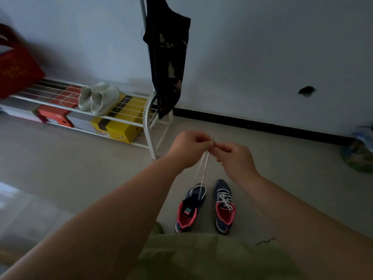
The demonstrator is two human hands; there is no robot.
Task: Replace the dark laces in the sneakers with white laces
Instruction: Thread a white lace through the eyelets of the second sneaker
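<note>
Already the shoe (224, 205) below the right hand (235, 158) is laced white; lace ends (203, 168) are pinched by both hands, left hand (189, 148) incl., w/ the other shoe (190, 207) barely started.

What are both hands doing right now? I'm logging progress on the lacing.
Left hand: pinching the raised ends of the white lace, which runs down to the left sneaker.
Right hand: pinching the same lace ends.

Pale shoes (99, 98) on rack (129, 118), perhaps sneakers.
</note>
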